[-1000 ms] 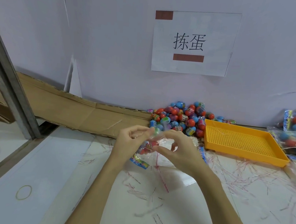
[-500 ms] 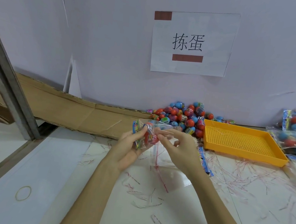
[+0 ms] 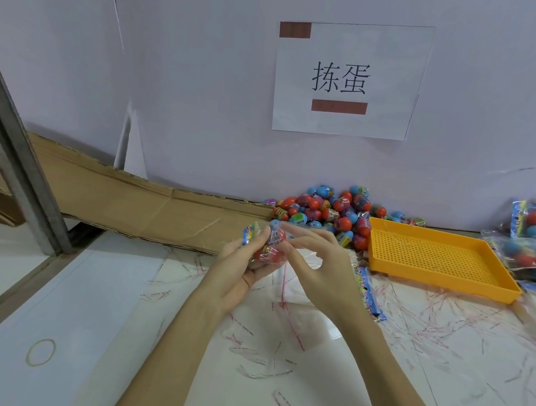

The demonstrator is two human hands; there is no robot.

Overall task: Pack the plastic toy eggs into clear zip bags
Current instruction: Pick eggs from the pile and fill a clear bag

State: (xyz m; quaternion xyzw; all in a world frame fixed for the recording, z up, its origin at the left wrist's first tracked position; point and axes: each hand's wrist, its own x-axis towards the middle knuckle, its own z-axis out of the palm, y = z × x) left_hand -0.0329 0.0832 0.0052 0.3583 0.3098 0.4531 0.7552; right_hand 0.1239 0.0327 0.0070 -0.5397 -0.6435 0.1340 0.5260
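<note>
Behind hands [image 3: 287,257], egg pile [image 3: 328,211], tray [image 3: 444,274].

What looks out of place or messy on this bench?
Thin red-and-clear plastic strips lie scattered across the white tabletop, like packing offcuts. A tan rubber band lies alone near the left edge. The loose plastic toy eggs are heaped against the wall, while the yellow perforated tray beside them holds none.

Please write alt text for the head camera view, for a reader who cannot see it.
A person's left hand holds a small clear bag of toy eggs above a white table while the right hand touches it. Behind lie a pile of loose eggs and an empty yellow tray.
</note>
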